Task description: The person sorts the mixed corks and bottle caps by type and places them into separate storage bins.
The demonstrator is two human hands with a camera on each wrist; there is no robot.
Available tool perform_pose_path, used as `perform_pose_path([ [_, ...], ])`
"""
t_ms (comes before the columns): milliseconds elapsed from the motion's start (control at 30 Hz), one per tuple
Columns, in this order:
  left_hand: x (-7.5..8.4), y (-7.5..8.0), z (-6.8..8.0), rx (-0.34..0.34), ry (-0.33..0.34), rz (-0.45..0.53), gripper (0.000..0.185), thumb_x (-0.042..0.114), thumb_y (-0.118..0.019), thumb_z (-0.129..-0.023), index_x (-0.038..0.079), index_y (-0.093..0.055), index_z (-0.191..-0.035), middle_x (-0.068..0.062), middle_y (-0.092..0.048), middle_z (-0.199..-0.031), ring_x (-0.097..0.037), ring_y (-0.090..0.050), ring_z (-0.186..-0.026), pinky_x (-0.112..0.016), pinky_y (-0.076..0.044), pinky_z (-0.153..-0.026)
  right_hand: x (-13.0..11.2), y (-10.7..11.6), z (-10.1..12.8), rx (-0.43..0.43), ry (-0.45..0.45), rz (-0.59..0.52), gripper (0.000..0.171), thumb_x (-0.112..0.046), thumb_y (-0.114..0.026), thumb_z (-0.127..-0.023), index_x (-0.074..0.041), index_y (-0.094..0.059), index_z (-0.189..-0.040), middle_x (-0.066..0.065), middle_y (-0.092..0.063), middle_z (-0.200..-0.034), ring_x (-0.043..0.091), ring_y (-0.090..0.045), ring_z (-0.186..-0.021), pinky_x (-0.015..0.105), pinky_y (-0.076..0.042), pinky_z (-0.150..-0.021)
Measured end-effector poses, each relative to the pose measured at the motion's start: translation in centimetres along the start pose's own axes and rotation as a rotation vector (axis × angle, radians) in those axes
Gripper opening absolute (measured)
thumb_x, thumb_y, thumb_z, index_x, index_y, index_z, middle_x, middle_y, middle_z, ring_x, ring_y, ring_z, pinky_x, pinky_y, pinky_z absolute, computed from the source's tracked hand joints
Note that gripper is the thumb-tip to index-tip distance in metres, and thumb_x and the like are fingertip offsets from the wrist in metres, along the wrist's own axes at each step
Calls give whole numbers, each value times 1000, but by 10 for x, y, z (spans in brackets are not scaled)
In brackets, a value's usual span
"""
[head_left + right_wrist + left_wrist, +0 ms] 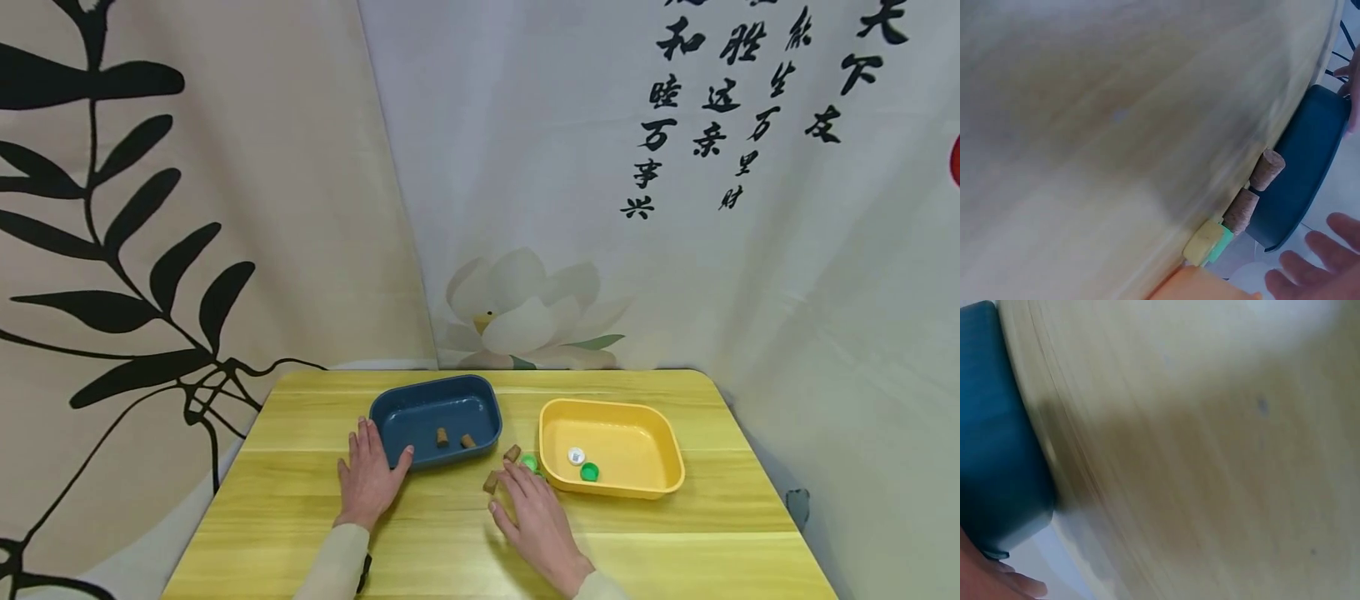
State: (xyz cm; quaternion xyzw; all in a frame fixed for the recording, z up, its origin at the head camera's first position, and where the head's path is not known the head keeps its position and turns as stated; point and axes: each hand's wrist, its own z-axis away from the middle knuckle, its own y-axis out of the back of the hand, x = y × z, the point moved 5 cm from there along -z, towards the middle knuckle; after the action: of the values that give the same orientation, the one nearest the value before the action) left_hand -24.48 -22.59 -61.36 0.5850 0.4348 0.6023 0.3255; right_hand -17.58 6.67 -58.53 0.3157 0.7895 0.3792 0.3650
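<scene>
My left hand [367,483] lies at the near left corner of a blue tray [408,421], fingers extended along its side. Two corks [442,437] are inside that tray. My right hand [538,523] hovers or rests just left of the yellow tray's near corner, fingers loosely extended and holding nothing that I can see. By its fingertips are two more corks [512,452] and a green cap [529,461], partly hidden by the hand. In the right wrist view, a pale yellow cap [1202,242] stands beside a green one [1220,244], near both corks.
A yellow tray [630,433] sits on the right, holding a white cap [576,456] and a green cap [589,472]. The wooden table [675,554] ends at a printed cloth backdrop [525,208] behind the trays.
</scene>
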Motion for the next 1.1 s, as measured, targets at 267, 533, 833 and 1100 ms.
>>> perform_pose_path([
  [267,-4,-1,-1,-37,1,5,103,65,-48,-101,-8,-7,-162,-23,1,-172,-50,-8,-154,-79,-14,-113,4,-13,-14,-61,-76,22,56,-34,-67,-100,3,-58,-141,28,-51,-150,51,-50,-135,62,-45,-107],
  [533,-3,0,0,-13,-10,6,102,64,-50,-101,-8,-10,-162,-23,-3,-172,-51,-13,-154,-80,-17,-112,15,-31,-35,-180,-183,55,63,-45,-67,-98,1,-60,-141,30,-49,-150,57,-43,-137,64,-40,-110],
  [833,-1,-3,0,-29,-17,10,101,61,-52,-101,-7,-10,-163,-22,-1,-172,-50,-14,-154,-80,-18,-111,20,-44,-37,-332,-234,88,67,-58,-61,-97,-6,-64,-138,22,-51,-151,53,-42,-140,70,-38,-108],
  [1100,-3,0,1,-29,-21,5,103,64,-50,-100,-7,-9,-163,-23,-2,-172,-50,-14,-154,-80,-17,-111,3,-42,-11,-346,-33,177,60,-62,-60,-97,-15,-67,-133,16,-56,-148,48,-50,-135,75,-38,-103],
])
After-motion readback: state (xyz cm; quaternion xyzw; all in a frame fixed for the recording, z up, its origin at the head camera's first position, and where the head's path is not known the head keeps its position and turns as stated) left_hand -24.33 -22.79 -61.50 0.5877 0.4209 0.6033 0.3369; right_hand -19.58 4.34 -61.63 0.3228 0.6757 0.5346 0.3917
